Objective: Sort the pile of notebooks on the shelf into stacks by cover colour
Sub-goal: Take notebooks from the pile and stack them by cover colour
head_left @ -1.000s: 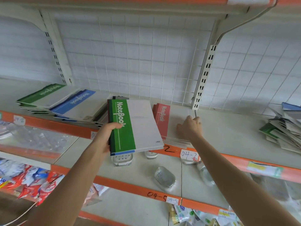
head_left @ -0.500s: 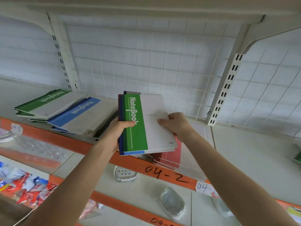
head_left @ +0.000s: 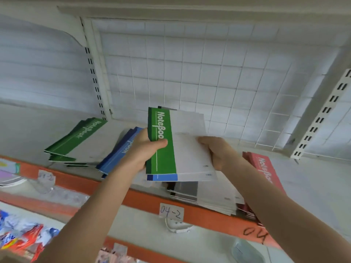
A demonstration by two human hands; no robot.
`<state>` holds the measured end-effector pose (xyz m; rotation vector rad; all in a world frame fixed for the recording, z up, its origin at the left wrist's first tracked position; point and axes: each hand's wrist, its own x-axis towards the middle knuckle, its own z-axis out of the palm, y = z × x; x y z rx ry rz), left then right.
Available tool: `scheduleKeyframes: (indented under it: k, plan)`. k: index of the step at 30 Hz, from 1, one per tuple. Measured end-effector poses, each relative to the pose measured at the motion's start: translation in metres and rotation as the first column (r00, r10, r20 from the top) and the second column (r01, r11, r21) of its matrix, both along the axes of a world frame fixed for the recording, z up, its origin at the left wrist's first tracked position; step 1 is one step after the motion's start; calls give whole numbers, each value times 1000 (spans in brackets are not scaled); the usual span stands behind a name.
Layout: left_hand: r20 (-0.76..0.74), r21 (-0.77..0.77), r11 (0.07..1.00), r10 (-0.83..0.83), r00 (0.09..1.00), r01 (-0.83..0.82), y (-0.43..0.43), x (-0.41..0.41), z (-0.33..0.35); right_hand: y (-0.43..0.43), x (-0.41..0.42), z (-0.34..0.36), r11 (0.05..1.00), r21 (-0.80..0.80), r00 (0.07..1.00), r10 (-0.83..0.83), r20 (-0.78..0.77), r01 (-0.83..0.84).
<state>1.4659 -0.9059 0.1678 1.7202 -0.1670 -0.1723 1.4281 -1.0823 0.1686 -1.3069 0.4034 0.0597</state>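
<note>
Both hands are closed on one bundle of notebooks (head_left: 190, 149), held in the air over the front edge of the shelf (head_left: 313, 183), about mid-span.
- Left hand (head_left: 142, 150): grips the spine side. The thumb is curled over the green band; the fingers are behind, out of my view.
- Right hand (head_left: 216, 152): grips the opposite pale side. The thumb is on top of the cover and the fingers are underneath.

Top of the bundle is a green notebook (head_left: 163, 162) with a green spine band, white "NoteBook" lettering and an otherwise pale grey cover. A blue notebook (head_left: 165, 177) peeks out below its near edge. I cannot tell how many are in the bundle.

- Directly beneath: a loose pile (head_left: 212, 198) of pale and dark covers, overhanging the orange front strip (head_left: 144, 200).
- Left of the bundle: a fanned blue stack (head_left: 117, 154), partly behind my left wrist.
- Further left, toward the slotted upright: a green stack (head_left: 79, 139).
- Right, beside the right forearm: a red stack (head_left: 263, 168) near the front edge.
- On the strip below the bundle: a handwritten tag (head_left: 171, 213) reading 04-2.
- Behind everything: a white wire grid (head_left: 190, 73).
</note>
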Motion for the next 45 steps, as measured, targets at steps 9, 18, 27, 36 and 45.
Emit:
scheduleKeyframes:
  k: [9,18,27,36,45]
  plan:
    - [88,136,990,-55,995,43,108,76,3,103,38,-2,963,62,965,-263,-25,264]
    - [263,481,851,91,961,-212,200,128,-13,139,59,-2,936,-72,937,-347,-31,344]
    - [442,853,358,-107,891,-380,217,126,-30,147,66,-8,915,-191,931,-365,-19,355]
    - [366,632,773,-364,856,58,147,83,-8,129,50,-6,860,-152,869,-495,-7,488]
    - [249,477,846,-392,885,241,80,61,-21,108,17,-12,800,16,799,-598,-58,600]
